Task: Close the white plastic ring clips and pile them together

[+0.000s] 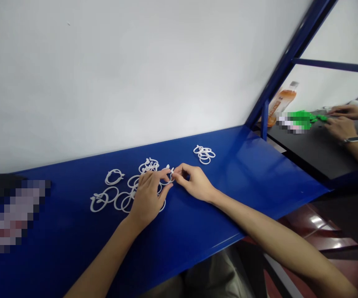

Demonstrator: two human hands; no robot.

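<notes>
My left hand is closed, its thumb and forefinger on a white plastic ring with small knobbed ends, like a shower curtain ring. On the other side of that ring, my right hand pinches it near the ends with thumb and forefinger. The fingers partly cover the ring, so I cannot tell whether its ends are joined. Under and beside my left hand spreads a loose pile of similar white rings, some overlapping. A separate small cluster of white rings lies beyond my right hand.
The rings lie on a blue table against a white wall. A blue metal post rises at the right. Beyond it, a co-worker's hands handle green pieces on a black table, near an orange-labelled bottle.
</notes>
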